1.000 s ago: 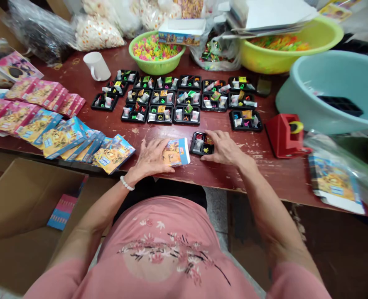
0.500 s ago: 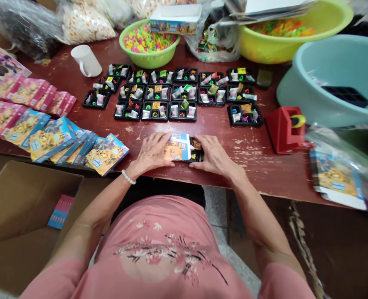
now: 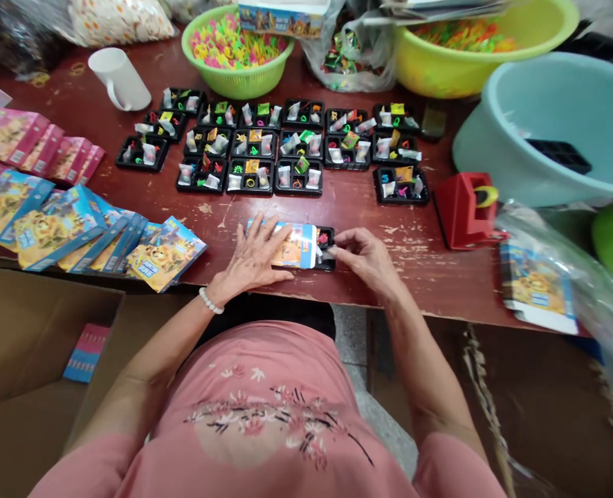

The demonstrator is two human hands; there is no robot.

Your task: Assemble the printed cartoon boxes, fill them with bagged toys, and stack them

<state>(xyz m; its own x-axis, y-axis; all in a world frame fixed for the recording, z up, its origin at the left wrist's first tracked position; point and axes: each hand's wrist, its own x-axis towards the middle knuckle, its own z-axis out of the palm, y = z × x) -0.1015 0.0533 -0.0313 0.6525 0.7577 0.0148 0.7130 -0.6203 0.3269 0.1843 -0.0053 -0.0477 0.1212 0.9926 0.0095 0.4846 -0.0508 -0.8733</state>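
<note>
In the head view, a small printed carton (image 3: 299, 246) lies flat near the table's front edge. A black compartment tray (image 3: 326, 238) sticks out of its right end, with small coloured pieces inside. My left hand (image 3: 254, 254) rests flat over the carton's left part, fingers spread, hiding that end. At the tray's right end, thumb and fingers of my right hand (image 3: 366, 257) are pinched together on what looks like a small whitish packet (image 3: 330, 253), partly hidden by the fingertips.
Several filled black trays (image 3: 249, 176) stand in rows behind the carton. Blue boxes (image 3: 60, 225) and pink boxes (image 3: 13, 135) are stacked at left. A white mug (image 3: 122, 79), green basin (image 3: 236, 81), blue tub (image 3: 493, 131) and red tape dispenser (image 3: 459, 214) surround the work area.
My left hand has flattened and spread over the carton. My right hand has gone from spanning the tray's end to a pinch there, uncovering more of the tray. The view has shifted slightly.
</note>
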